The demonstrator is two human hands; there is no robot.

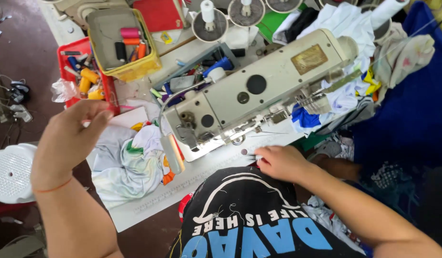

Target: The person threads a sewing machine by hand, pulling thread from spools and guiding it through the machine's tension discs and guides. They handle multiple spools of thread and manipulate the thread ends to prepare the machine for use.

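Observation:
My left hand (pixel 70 138) is raised over the table's left side, seen from the back, with thumb and fingertips pinched together; nothing visible sits between them. My right hand (pixel 280 162) rests knuckles-up on the top edge of a black printed garment (pixel 249 215) lying on the white machine table (pixel 149 205). Its fingertips are bent onto the cloth beside a small dark tool (pixel 249 154). Just beyond stands the cream sewing machine (pixel 259 86), its needle end lit. A pale, multicoloured crumpled cloth (pixel 127 165) lies under my left hand.
A yellow bin (pixel 135 67) and a red tray (pixel 70 52) with several thread spools stand at the back left. Thread cones (pixel 209 21) line the far edge. Piled clothes (pixel 398 57) and blue fabric (pixel 412 119) fill the right. A white stool (pixel 10 172) stands left.

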